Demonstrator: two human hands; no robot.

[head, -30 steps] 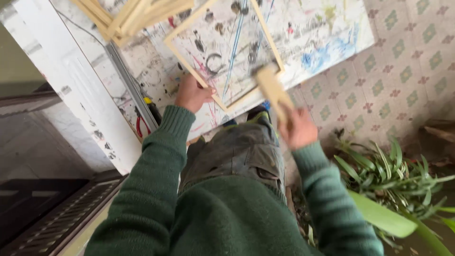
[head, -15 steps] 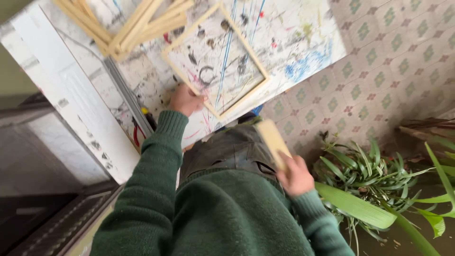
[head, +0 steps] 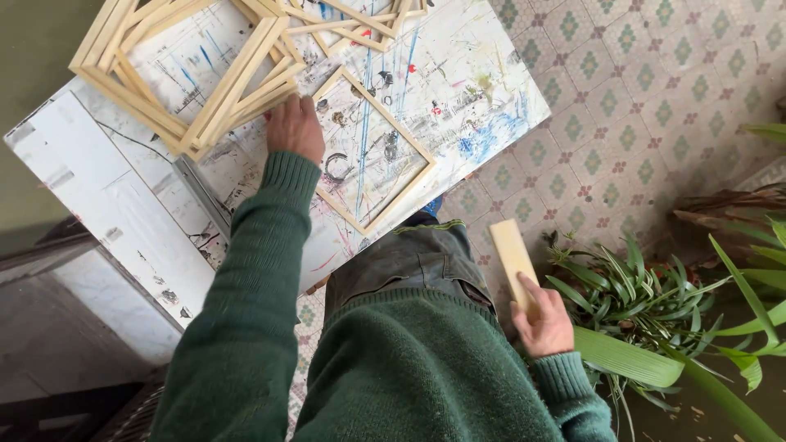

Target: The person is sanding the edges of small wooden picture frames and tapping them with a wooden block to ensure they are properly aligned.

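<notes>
Left hand: left hand (head: 295, 128) lies back-up on the paint-splashed bench (head: 458, 98), fingers pressed together and flat, tips at the corner of the stacked wooden frames (head: 192, 82); whether it grips anything cannot be told.
Right hand: right hand (head: 543, 323) is down at the person's side, fingers curled round the lower end of a flat wooden block (head: 516, 262), thumb laid across its face.
Wooden block: pale, oblong, pointing up and away from the hand, off the bench, above the tiled floor (head: 647, 90).
Single frame: a lone wooden frame (head: 372, 151) lies flat on the bench just beside the left hand.
Stacked frames: several, askew, on the bench's far left.
Surroundings: green sweater sleeves (head: 254, 270); leafy green plant (head: 655, 303) near the right hand.
</notes>
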